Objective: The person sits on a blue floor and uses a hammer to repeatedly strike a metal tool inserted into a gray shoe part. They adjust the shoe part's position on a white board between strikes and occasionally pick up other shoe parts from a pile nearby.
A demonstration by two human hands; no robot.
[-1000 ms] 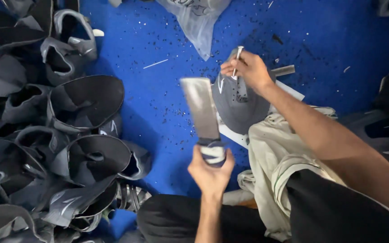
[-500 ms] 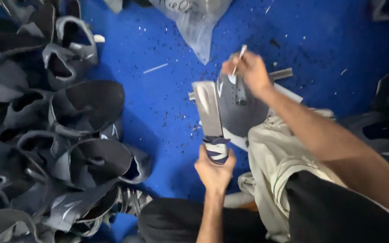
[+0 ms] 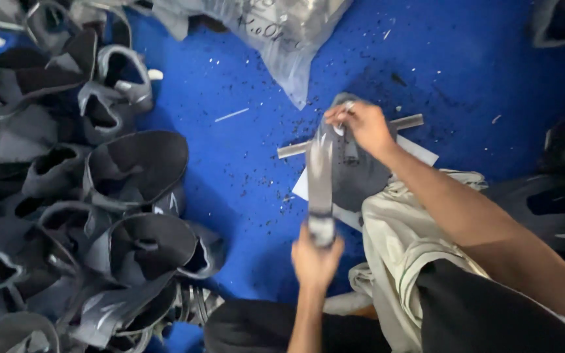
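Turned the blade [image 3: 320,171] since a second ago: showed its broad flat face then, stood narrow and smeared with motion here. Brought it closer too, from just left of the grey shoe piece [image 3: 364,175] to right against that piece's left edge, touching or overlapping it; could not tell which through the blur. Judged from this as work on the piece's edge under way, not finished.

Kept the left hand [image 3: 316,253] low and near the body, about where it had been, forearm rising straight up from the bottom of the view. Closed it in a full fist round the blade's handle, knuckles toward the camera, blade pointing away from the body.

Reached in with the right hand [image 3: 361,126] from the lower right, arm stretched long across a pale cloth [image 3: 405,225] on the lap. Settled a little lower than a second ago. Curled the fingers over the top of the grey shoe piece and pinned it there, thumb and forefinger pinched together on something small and pale; too blurred to name.

Rested the grey shoe piece on a white sheet [image 3: 425,152] and across a thin metal bar [image 3: 290,150], on the blue floor [image 3: 243,196] speckled with dark scraps, straight ahead of the knees.

Left untouched: a pile of dark shoe uppers [image 3: 132,160] well off to the left, and a clear plastic bag [image 3: 282,36] at the top.
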